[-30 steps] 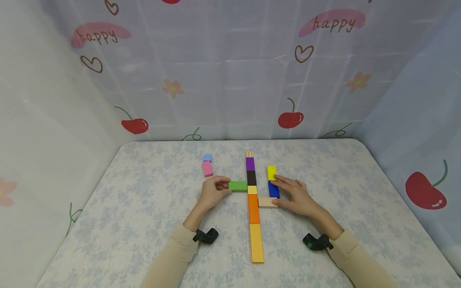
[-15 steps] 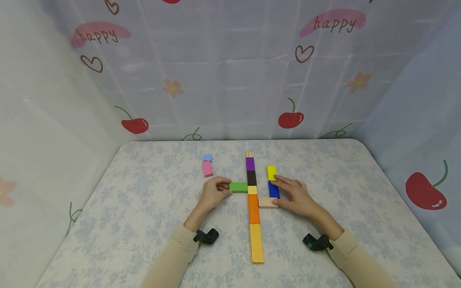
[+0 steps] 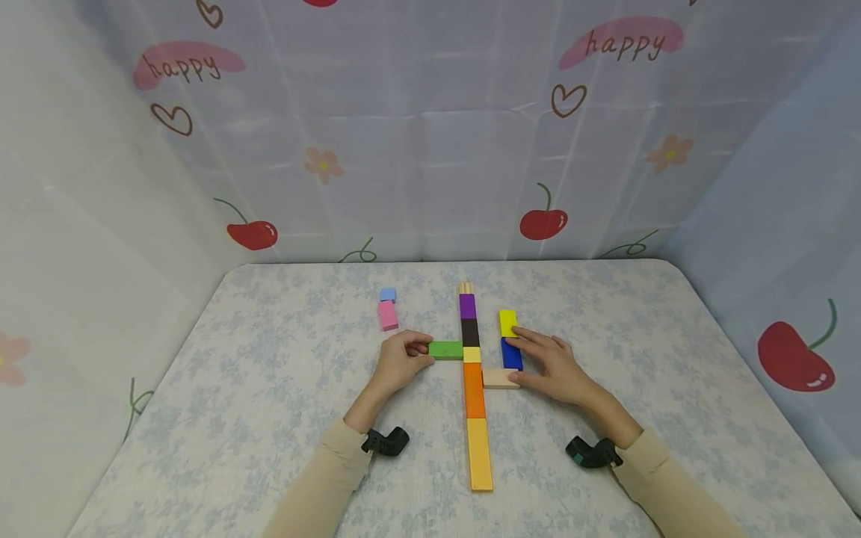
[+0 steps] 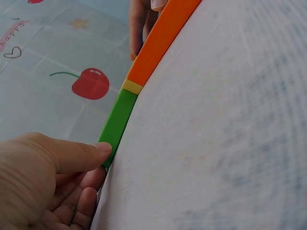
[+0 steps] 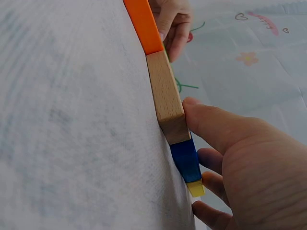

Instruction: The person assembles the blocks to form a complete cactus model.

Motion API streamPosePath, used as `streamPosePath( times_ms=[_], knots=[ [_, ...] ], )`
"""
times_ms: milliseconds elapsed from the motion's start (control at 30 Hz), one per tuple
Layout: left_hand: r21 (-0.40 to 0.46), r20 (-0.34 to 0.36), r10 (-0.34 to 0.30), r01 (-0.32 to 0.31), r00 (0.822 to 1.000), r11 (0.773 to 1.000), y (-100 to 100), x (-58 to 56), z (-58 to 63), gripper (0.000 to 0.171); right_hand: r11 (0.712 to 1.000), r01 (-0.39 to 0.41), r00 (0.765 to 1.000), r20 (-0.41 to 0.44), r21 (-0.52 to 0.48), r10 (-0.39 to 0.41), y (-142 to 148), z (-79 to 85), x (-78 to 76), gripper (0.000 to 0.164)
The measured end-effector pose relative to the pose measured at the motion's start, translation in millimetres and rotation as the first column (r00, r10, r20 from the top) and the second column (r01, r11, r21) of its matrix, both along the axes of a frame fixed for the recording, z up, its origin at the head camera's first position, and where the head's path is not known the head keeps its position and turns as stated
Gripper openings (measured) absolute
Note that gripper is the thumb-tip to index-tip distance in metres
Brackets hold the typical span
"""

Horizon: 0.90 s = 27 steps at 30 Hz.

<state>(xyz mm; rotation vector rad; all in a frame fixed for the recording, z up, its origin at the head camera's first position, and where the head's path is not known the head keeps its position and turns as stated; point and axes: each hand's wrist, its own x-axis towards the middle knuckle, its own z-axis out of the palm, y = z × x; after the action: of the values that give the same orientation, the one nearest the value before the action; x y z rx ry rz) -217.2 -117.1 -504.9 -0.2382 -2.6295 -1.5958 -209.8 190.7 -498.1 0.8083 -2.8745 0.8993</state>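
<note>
My left hand pinches the outer end of a green block, with the thumb on its near side in the left wrist view. That block's other end meets a straight column of blocks: purple, dark brown, small pale yellow, orange and long golden. Right of the orange block, a plain wooden block juts out sideways. The right hand has its thumb on the wooden block's outer end, its fingers extended along a blue block and a yellow block.
A pink block and a small light-blue block lie end to end beyond the left hand. Thin pale sticks lie at the column's far end. The patterned tabletop meets a printed curtain at the back.
The left hand has shifted the green block slightly toward me and to the right, mostly in the first half second. The right hand and its blocks have stayed in place.
</note>
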Motion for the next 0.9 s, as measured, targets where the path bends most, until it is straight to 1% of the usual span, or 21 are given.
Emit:
streamPosePath(
  times_ms=[367,567,700,800,900],
  knots=[
    [-0.02,-0.007,-0.01,0.01,1.0,1.0,0,0.5,1.2,0.031,1.0,-0.01,1.0,-0.008,-0.008,0.01,1,0.7,1.4,0.062],
    [-0.022,0.0,-0.014,0.014,1.0,1.0,0,1.3,3.2,0.033,1.0,-0.017,1.0,-0.015,-0.014,0.017,1,-0.7,1.7,0.062],
    [-0.04,0.01,-0.027,0.027,1.0,0.999,-2,1.7,8.5,0.037,1.0,-0.018,1.0,-0.014,-0.017,0.018,1,-0.7,2.1,0.062],
    [-0.045,0.003,-0.035,0.035,0.999,0.998,-6,1.5,14.6,0.039,1.0,-0.021,1.0,-0.017,-0.02,0.021,1,-0.2,2.0,0.062],
    [-0.029,-0.004,-0.021,0.021,1.0,0.999,-12,0.4,21.0,0.041,1.0,-0.024,0.999,-0.022,-0.018,0.023,1,0.3,2.0,0.062]
  ],
)
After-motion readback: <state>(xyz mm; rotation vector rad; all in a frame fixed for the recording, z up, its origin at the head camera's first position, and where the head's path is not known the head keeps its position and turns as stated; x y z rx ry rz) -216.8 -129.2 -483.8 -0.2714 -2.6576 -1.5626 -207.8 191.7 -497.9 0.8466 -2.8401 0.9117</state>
